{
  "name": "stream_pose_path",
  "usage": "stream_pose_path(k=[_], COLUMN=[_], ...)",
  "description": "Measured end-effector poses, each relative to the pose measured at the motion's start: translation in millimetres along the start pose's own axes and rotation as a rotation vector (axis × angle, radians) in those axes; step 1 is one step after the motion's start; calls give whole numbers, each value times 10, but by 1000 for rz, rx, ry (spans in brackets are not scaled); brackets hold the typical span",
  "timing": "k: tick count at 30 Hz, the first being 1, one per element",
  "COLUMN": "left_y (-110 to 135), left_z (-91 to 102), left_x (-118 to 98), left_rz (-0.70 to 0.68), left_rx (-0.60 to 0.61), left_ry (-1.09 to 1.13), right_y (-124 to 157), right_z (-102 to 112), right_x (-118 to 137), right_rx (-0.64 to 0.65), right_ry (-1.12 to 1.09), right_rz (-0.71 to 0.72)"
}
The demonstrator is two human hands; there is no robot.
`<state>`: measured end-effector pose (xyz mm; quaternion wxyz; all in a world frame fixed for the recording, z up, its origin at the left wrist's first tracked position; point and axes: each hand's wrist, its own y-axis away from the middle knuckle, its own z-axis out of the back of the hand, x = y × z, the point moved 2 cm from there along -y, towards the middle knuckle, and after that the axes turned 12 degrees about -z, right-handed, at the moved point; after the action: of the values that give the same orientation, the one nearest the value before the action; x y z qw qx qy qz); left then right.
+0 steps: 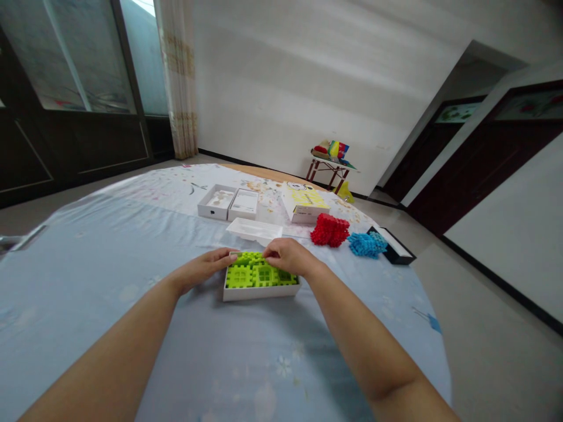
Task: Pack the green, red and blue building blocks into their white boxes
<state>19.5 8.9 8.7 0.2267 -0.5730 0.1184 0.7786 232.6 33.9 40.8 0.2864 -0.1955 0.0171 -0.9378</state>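
Note:
A white box [260, 293] full of lime-green notched plastic building blocks [240, 278] sits on the table in front of me. Several of these blocks have a window-like pattern. My left hand [206, 268] grips the box at its far left corner, its thumb over the rim and the other fingers along the outside. Over the far right part of the box, my right hand [288, 257] has its fingers pinched together on a green block at the back of the pile. That hand partly covers the blocks on the right.
Beyond are a shallow white tray [255, 228], two open white boxes [214, 202] [244, 204], and a yellow-and-white box [305, 202]. To the right lie red blocks [329, 230], blue blocks [367, 244] and a black box [398, 249]. A cloth [189, 346] covers the round table.

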Motion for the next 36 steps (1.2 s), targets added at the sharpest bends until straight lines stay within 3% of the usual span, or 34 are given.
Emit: stream_pose_path(k=[11, 15, 18, 21, 28, 31, 36], left_y=[2, 0, -7, -12, -17, -19, -18], left_z=[-25, -27, -15, -8, -12, -13, -14], left_x=[-28, -25, 7, 27, 31, 42, 39], left_rz=[16, -5, -22, -26, -17, -24, -25], left_rx=[24, 28, 33, 41, 39, 41, 57], left_ry=[29, 13, 28, 63, 40, 40, 39], right_y=[-57, 63, 229, 404, 592, 581, 553], right_z=[-46, 36, 108, 133, 86, 51, 73], right_x=[65, -18, -153, -245, 6, 87, 53], right_rx=[110, -30, -171, -214, -87, -34, -132], right_ry=[-85, -146, -207, -252, -207, -147, -194], right_rz=[-24, -38, -129, -193, 58, 99, 91])
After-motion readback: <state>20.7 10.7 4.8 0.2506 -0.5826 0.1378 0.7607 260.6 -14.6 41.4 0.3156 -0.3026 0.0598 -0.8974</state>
